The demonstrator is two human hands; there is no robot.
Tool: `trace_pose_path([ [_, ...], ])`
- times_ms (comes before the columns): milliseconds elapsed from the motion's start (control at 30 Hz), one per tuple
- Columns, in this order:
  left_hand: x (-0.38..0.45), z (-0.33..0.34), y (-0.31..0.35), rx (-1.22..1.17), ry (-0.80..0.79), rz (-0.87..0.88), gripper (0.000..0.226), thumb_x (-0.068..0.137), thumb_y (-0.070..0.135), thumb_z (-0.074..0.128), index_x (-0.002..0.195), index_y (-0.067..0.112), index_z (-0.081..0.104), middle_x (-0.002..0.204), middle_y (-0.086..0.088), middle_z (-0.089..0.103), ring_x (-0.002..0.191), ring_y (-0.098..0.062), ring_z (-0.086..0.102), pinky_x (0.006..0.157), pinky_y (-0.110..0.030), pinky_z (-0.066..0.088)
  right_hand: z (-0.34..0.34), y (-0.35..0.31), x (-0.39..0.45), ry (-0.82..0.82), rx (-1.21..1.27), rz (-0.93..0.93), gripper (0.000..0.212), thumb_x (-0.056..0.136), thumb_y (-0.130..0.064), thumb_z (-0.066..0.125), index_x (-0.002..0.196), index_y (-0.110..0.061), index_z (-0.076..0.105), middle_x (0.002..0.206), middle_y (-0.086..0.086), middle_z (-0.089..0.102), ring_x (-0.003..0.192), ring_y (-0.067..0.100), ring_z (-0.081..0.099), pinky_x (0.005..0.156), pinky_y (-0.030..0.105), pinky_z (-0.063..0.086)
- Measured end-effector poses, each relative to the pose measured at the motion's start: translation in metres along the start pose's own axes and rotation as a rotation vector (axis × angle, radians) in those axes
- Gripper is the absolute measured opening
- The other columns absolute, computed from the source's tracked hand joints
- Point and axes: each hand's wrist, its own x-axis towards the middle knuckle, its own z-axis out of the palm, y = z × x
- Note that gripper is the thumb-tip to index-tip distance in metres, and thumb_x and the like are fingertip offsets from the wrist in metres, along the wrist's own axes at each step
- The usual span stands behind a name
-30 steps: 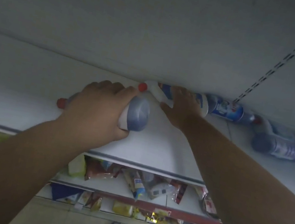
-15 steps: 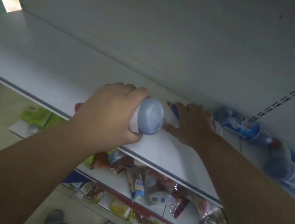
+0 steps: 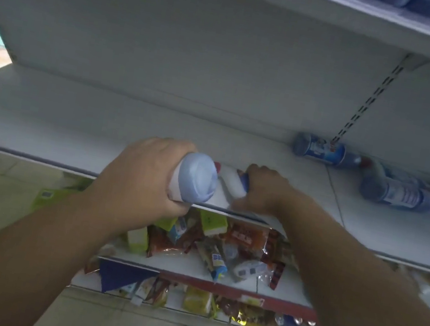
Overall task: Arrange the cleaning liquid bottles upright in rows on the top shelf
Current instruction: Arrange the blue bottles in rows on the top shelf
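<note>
Two bottles are in hand right at the front lip of the shelf [image 3: 44, 115]. Nearest the camera, the left hand [image 3: 142, 178] wraps its fingers round a pale blue bottle [image 3: 195, 178], whose round base faces us and whose long axis runs away toward the back panel, so it lies flat, not upright. Just beside it, touching or nearly so, the right hand [image 3: 262, 190] curls over a white bottle [image 3: 228, 186] with a red cap, also on its side, pointing up and left. Both need a tip of roughly a quarter turn, base down onto the board. Bare shelf opens to the left, so the left hand looks better placed to start a row there. Farther back on the right, two more blue bottles [image 3: 322, 150] [image 3: 400, 194] lie flat, bases toward the left, well apart from either hand; the right arm is nearer those.
</note>
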Motion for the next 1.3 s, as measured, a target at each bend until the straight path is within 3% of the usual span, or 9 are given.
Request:
trace_pose_path([
  [167,-0.036,-0.023,-0.009,-0.075,-0.032,0.010,0.051,0.059,0.037,0.088,0.099,0.033,0.057,0.089,0.014,0.059,0.081,-0.013,0.054,0.065,-0.031,0.043,0.001,-0.038,-0.065,0.197,0.304,-0.012,0.080,0.064,-0.046,0.081,0.131,-0.024,0.045,0.107,0.000,0.048,0.095,0.021,0.053,0.071,0.027,0.041],
  [267,-0.054,-0.033,-0.011,-0.103,-0.036,-0.002,0.047,0.062,0.035,0.087,0.099,0.034,0.057,0.088,0.013,0.059,0.081,-0.012,0.055,0.064,-0.028,0.042,-0.001,-0.067,-0.110,0.305,0.541,-0.050,0.064,0.067,-0.034,0.082,0.123,-0.028,0.050,0.103,0.001,0.055,0.087,0.020,0.057,0.062,0.024,0.041],
  [467,-0.079,-0.062,0.003,-0.128,-0.027,-0.074,0.059,0.065,0.043,0.087,0.114,0.041,0.054,0.099,0.020,0.057,0.087,-0.010,0.055,0.069,-0.031,0.044,-0.029,-0.105,-0.184,0.423,1.028,-0.106,0.050,0.072,-0.029,0.076,0.117,-0.031,0.055,0.096,-0.005,0.061,0.085,0.013,0.062,0.073,0.030,0.054],
  [667,-0.072,-0.099,0.048,-0.185,0.011,-0.200,0.060,0.067,0.046,0.083,0.117,0.040,0.051,0.100,0.014,0.061,0.090,-0.016,0.059,0.071,-0.031,0.045,-0.104,-0.109,-0.230,0.474,1.269,-0.288,0.034,0.064,-0.016,0.064,0.098,-0.014,0.061,0.087,0.011,0.058,0.081,0.024,0.058,0.070,0.038,0.052],
  [800,-0.054,-0.136,0.096,-0.250,0.047,-0.218,0.062,0.050,0.058,0.073,0.105,0.035,0.057,0.095,0.011,0.065,0.083,-0.010,0.063,0.071,-0.032,0.051,-0.177,-0.109,-0.263,0.525,1.245,-0.331,0.034,0.064,-0.017,0.060,0.097,-0.024,0.060,0.090,0.008,0.060,0.087,0.024,0.060,0.076,0.043,0.055],
  [967,-0.038,-0.189,0.153,-0.193,0.140,-0.173,0.041,0.069,0.037,0.083,0.098,0.032,0.054,0.091,0.009,0.063,0.079,-0.007,0.059,0.062,-0.025,0.045,-0.255,-0.107,-0.289,0.694,1.217,-0.367,0.029,0.072,-0.014,0.066,0.097,-0.025,0.057,0.089,0.008,0.060,0.087,0.024,0.060,0.080,0.041,0.053],
  [1100,-0.031,-0.222,0.185,-0.123,0.116,-0.145,0.034,0.073,0.037,0.080,0.092,0.029,0.053,0.087,0.005,0.065,0.077,-0.010,0.063,0.066,-0.028,0.054,-0.292,-0.106,-0.292,0.793,1.205,-0.351,0.024,0.081,-0.011,0.065,0.102,-0.021,0.057,0.089,0.006,0.059,0.089,0.025,0.061,0.076,0.038,0.053],
  [1233,-0.009,-0.246,0.196,-0.065,0.101,-0.108,0.033,0.074,0.036,0.078,0.092,0.029,0.052,0.086,0.004,0.065,0.076,-0.011,0.063,0.067,-0.029,0.055,-0.316,-0.101,-0.275,0.819,1.133,-0.255,0.034,0.084,-0.012,0.066,0.113,-0.019,0.053,0.098,0.010,0.060,0.097,0.029,0.062,0.088,0.052,0.054],
  [1300,0.006,-0.254,0.197,-0.023,0.103,-0.094,0.033,0.075,0.037,0.078,0.088,0.028,0.049,0.084,0.004,0.063,0.075,-0.010,0.062,0.067,-0.027,0.054,-0.328,-0.099,-0.263,0.841,1.089,-0.217,0.038,0.083,-0.014,0.068,0.117,-0.018,0.051,0.100,0.010,0.059,0.093,0.026,0.061,0.084,0.048,0.054],
])
